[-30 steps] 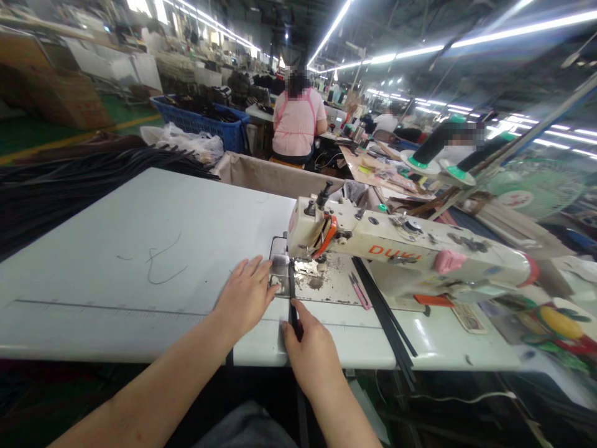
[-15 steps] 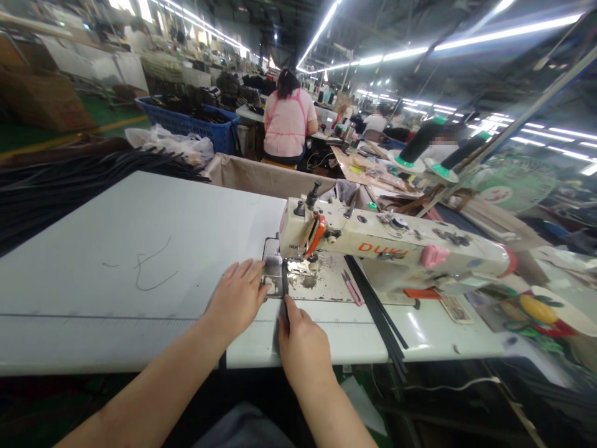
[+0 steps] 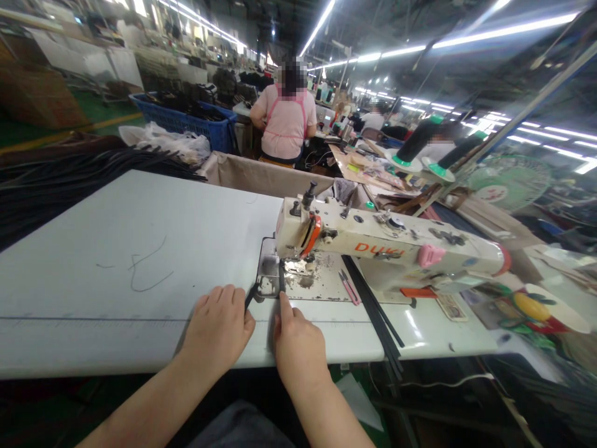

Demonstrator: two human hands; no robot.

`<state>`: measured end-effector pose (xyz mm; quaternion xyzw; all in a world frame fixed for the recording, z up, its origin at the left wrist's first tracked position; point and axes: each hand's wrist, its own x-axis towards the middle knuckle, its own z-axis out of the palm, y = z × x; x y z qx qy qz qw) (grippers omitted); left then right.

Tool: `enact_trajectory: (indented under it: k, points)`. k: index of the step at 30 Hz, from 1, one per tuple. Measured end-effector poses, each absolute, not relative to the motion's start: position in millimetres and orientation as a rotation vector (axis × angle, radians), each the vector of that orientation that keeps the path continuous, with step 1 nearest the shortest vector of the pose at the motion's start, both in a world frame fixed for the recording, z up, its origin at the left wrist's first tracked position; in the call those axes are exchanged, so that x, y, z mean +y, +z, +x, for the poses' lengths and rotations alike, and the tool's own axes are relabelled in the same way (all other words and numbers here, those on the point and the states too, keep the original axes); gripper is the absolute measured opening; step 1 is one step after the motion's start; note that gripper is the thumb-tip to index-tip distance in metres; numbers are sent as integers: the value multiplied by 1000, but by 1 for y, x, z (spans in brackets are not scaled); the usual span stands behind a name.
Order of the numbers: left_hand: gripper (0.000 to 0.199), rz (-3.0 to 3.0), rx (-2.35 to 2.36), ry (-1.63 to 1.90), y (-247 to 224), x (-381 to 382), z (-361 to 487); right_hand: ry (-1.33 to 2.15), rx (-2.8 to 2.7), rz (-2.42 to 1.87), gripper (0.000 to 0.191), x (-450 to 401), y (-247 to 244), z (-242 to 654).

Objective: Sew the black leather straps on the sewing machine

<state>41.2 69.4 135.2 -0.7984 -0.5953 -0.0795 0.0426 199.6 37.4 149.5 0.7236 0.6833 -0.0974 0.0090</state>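
A white sewing machine (image 3: 373, 239) stands on the white table, its head over a worn metal plate. A narrow black strip (image 3: 282, 277) runs toward me from under the needle area. My right hand (image 3: 301, 342) is closed at the near end of this strip, index finger pressed on it. Left of the plate, my left hand (image 3: 217, 326) is closed around a black strip piece (image 3: 250, 296) that sticks out between thumb and fingers. Whether both pieces are one strip cannot be seen. Pink-handled thread snips (image 3: 349, 287) lie on the plate's right side.
Several loose black strips (image 3: 375, 317) lie under the machine arm and hang over the front edge. Dark strips (image 3: 84, 180) are piled at far left. Black thread cones (image 3: 420, 143) stand at right. A person in a pink apron (image 3: 285, 121) sits beyond a fabric-lined bin (image 3: 261, 174).
My left hand has drawn back toward me and left from the plate, now with a black strip piece in its fingers. My right hand stays at the strip, almost in place.
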Motion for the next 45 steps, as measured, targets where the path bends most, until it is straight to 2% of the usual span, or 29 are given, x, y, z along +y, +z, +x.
enact_trajectory:
  k: [5,12,18,24,45]
  points:
    - [27,-2594,-1848,-91,133,69,32,-170,2158,2240,58,38,145,198]
    - [44,-2548,-2183,-114,146,141,36,-4,2220,2210,59,38,136,200]
    - [45,-2555,-2272,-238,156,193,52,49,2237,2174,55,43,137,200]
    - [46,-2455,-2327,-433,143,192,51,74,2220,2102,55,50,139,200]
    - [45,-2453,-2158,-418,126,204,37,-163,2001,2167,75,81,149,186]
